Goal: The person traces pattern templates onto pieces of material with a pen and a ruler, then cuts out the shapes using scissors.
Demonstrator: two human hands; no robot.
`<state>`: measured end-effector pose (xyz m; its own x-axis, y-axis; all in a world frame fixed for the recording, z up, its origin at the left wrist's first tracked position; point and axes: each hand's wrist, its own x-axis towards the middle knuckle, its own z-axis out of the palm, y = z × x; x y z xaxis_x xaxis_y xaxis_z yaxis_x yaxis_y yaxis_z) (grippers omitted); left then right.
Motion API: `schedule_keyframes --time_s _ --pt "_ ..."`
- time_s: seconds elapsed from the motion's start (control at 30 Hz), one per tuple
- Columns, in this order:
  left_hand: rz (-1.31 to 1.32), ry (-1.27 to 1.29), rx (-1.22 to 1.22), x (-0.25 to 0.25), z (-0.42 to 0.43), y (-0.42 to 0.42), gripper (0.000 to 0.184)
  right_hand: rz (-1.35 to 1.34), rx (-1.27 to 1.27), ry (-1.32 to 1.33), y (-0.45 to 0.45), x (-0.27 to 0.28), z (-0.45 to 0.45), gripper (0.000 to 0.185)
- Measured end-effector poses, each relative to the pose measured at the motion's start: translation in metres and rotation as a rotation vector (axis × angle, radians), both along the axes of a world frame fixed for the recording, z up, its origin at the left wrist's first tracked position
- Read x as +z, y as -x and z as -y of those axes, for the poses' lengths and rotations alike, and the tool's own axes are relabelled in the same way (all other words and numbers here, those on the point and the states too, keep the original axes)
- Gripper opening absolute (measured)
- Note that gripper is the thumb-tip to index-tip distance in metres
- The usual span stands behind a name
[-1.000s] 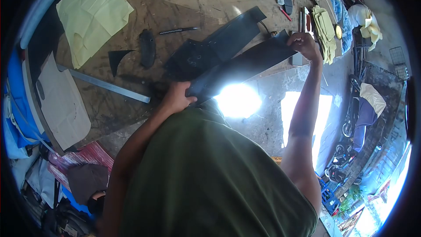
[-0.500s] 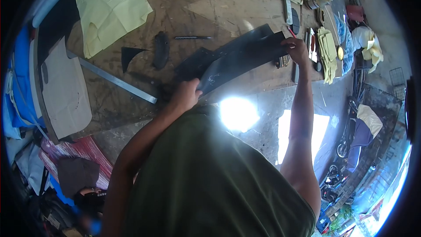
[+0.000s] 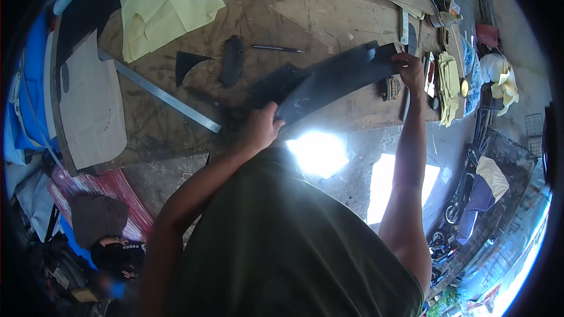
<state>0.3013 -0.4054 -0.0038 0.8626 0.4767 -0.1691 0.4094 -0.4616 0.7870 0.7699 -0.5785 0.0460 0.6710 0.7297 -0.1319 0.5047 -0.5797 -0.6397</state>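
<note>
A long dark strip (image 3: pixel 338 85) with light chalk-like marks near its left end is held up at the table's front edge. My left hand (image 3: pixel 262 124) grips its left end, thumb on top. The fingers of my right hand (image 3: pixel 409 69) pinch its right end. Behind and partly under the strip lie other dark pieces (image 3: pixel 275 81) on the brown table (image 3: pixel 247 0). To the left are a small dark curved piece (image 3: pixel 189 67), a dark rounded piece (image 3: pixel 233 60), a pen (image 3: pixel 277 49) and a metal ruler (image 3: pixel 167 97).
Yellow paper (image 3: pixel 170 9) lies at the back left, a pale pattern sheet (image 3: pixel 93 105) at the left edge. Folded yellow pieces (image 3: pixel 449 88), a round tin (image 3: pixel 465 87) and a tape measure (image 3: pixel 390 88) are at the right. Bright light falls on the floor (image 3: pixel 352 188).
The strip has turned so that its chalk-like marks now show, with both hands still on it. The view has shifted, and the table's contents appear further right.
</note>
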Motion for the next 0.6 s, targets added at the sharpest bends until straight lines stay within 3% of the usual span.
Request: schedule_keyframes --time_s 0.07,0.1,0.23,0.3,0.37,0.4,0.5,0.6 --pt "-0.105 0.281 0.213 -0.011 -0.001 0.003 0.022 0.009 -0.017 -0.012 0.002 -0.006 0.001 0.029" --pt "-0.108 0.288 0.210 -0.011 -0.001 0.008 0.022 0.007 -0.020 -0.005 0.006 -0.011 0.002 0.029" --pt "-0.263 0.288 0.193 0.004 -0.015 0.032 0.021 0.840 0.148 -0.215 0.028 -0.023 -0.007 0.021" --pt "-0.373 0.449 0.173 0.035 -0.026 0.050 0.017 0.553 -0.111 -0.096 0.085 -0.008 -0.018 0.017" --pt "-0.357 0.534 0.215 0.039 -0.030 0.081 0.018 0.368 -0.163 -0.063 0.134 -0.027 -0.023 0.015" --pt "-0.352 0.624 0.258 0.040 -0.031 0.097 0.019 0.461 -0.043 -0.096 0.174 -0.020 -0.031 0.014" --pt "-0.264 0.714 0.374 0.043 -0.031 0.154 0.017 0.391 0.082 -0.055 0.256 -0.028 -0.044 0.016" --pt "-0.117 0.785 0.463 0.050 -0.028 0.225 0.014 0.266 0.029 0.261 0.288 -0.044 -0.050 0.023"
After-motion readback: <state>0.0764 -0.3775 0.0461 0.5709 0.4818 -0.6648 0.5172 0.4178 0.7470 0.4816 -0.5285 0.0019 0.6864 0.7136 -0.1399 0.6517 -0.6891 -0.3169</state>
